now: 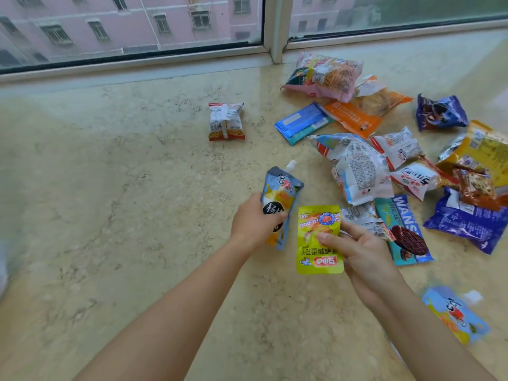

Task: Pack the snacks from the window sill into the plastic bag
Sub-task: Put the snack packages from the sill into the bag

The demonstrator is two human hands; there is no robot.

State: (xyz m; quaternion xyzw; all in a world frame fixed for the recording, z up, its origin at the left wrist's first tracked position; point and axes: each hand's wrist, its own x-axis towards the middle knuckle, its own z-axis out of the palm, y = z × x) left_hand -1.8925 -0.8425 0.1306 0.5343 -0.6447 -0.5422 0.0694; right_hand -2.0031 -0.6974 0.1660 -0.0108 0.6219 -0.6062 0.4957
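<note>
The left hand [254, 220] grips a spouted drink pouch [280, 200], fingers wrapped round its lower half, its white cap pointing away toward the window. Just to its right, the right hand [357, 248] pinches a yellow-green packet [319, 239] — thumb on the printed face, the other fingers behind it — so the packet hangs upside down between the two hands, close beside the pouch without clearly touching it.

Both hands are raised above the marble window sill [123, 174]. Beyond the right hand and off to its right lies the heap of snacks: a teal wafer bar [404, 229] just past the knuckles, a crumpled white packet [357, 169] farther out, a dark blue packet [467, 221] to the right of the bar, and a purple packet [439, 112] well beyond. Farther toward the glass sit a blue flat packet [299, 122] with an orange packet [353, 118] touching it, and a big pink-edged bag [324, 74] near the window frame [272, 28].

A small noodle packet [226, 121] lies alone, well ahead of the left hand — apart from the heap. Near the right forearm, on its right side, a second light blue pouch [453, 314] rests on the sill, blurred.

The plastic bag cannot be made out in this view.
</note>
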